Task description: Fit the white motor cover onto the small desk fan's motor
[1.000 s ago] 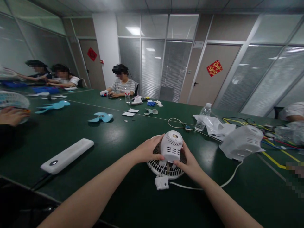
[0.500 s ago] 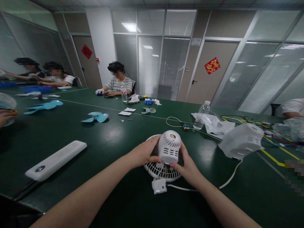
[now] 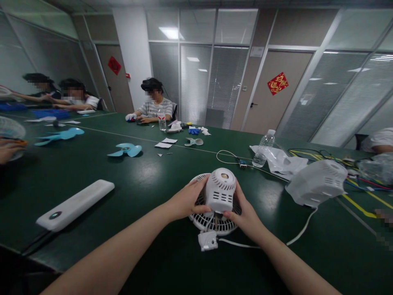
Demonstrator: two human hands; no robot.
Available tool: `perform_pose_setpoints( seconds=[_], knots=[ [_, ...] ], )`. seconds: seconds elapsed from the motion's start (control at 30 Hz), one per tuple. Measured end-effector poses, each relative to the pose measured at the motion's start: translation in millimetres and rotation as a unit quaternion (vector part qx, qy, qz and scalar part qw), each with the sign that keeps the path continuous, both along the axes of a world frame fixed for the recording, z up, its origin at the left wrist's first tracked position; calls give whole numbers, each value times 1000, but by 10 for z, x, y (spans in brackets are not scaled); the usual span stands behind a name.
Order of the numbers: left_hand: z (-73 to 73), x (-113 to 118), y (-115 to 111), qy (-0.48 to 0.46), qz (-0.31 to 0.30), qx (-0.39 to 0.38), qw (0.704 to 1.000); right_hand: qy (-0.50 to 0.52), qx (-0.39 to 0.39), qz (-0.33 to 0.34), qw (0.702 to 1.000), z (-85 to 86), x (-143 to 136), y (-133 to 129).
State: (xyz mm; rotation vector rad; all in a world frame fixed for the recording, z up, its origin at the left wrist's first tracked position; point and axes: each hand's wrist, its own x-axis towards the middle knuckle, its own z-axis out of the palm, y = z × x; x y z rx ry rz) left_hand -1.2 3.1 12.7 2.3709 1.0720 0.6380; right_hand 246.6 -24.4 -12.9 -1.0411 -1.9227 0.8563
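Note:
Between my two hands is a white fan motor housing with vent slots and a round hole on top. My left hand grips its left side and my right hand its right side, thumbs low at the front. Under the housing lies a round white fan grille, partly hidden by the hands. In front of the grille rests a small white plastic part, joined by wires toward the housing. A white cord runs from there to the right, passing beneath my right forearm.
On the green table are a long white device, blue fan blades, a water bottle, a plastic bag and a white fan base. Cables lie far right. A person sits across; others sit left and right.
The whole view has shifted slightly. Both hands stay on the motor housing, which looks tilted a little differently over the grille.

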Motion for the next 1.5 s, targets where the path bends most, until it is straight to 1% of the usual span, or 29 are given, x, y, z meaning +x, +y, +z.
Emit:
perform_pose_setpoints(
  seconds=[0.2, 0.33, 0.4, 0.57, 0.77, 0.93, 1.03, 1.2, 1.37, 1.5],
  knots=[
    [-26, 18, -18, 2, 5, 15, 1000, -15, -3, -17, 1000, -50, 0, -14],
    [2, 5, -25, -3, 19, -4, 1000, -20, -6, -22, 1000, -28, -6, -21],
    [31, -7, -35, -15, 22, -19, 999, -12, -14, -17, 1000, -1, -8, -22],
    [99, -33, -46, -52, 5, -58, 997, 19, -28, 9, 999, 50, -1, -19],
    [114, -47, -41, -59, 5, -71, 996, 42, -38, 21, 998, 52, 30, 15],
    [92, -44, -24, -55, -11, -61, 997, 61, -44, 32, 997, 65, 46, 33],
    [74, -42, -15, -32, -15, -48, 998, 73, -52, 41, 995, 66, 51, 27],
    [72, -26, -14, -4, -7, -36, 999, 67, -66, 30, 995, 74, 58, 4],
    [48, -2, -18, 12, 1, -29, 1000, 72, -63, 46, 994, 93, 54, 3],
    [20, 11, -42, 14, 19, -14, 1000, 83, -61, 59, 993, 105, 38, -7]
  ],
)
